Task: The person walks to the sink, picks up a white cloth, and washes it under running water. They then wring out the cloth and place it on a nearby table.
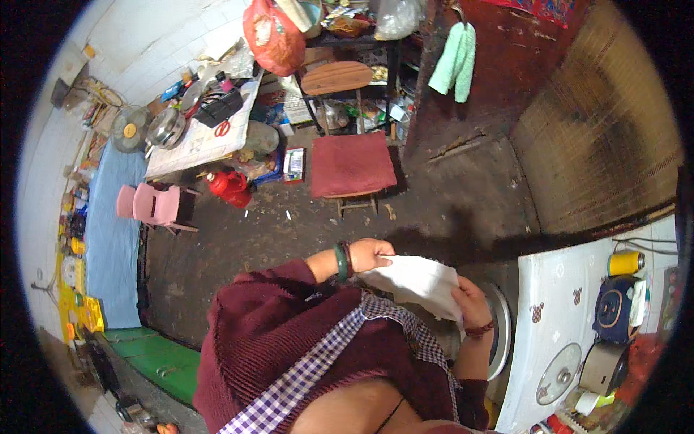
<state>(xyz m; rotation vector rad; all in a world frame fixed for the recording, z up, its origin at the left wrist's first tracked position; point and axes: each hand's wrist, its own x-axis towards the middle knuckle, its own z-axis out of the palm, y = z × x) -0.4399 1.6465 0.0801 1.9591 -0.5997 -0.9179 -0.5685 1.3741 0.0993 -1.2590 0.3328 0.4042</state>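
A white cloth [415, 279] is stretched between my two hands in front of my body. My left hand [370, 255], with a green bangle at the wrist, grips its upper left corner. Its right edge is held in my right hand [471, 301], which has a beaded bracelet at the wrist. The cloth hangs over the dark floor beside a round-doored washing machine [500, 331], and its lower part is partly hidden by my checked apron [314, 363].
A wooden chair with a red seat cover [353, 164] stands ahead. Left of it are a red thermos [230, 187], a pink child's chair [157, 204] and a cluttered table [190, 146]. At right, a covered surface [564, 282] holds a glass lid [558, 374].
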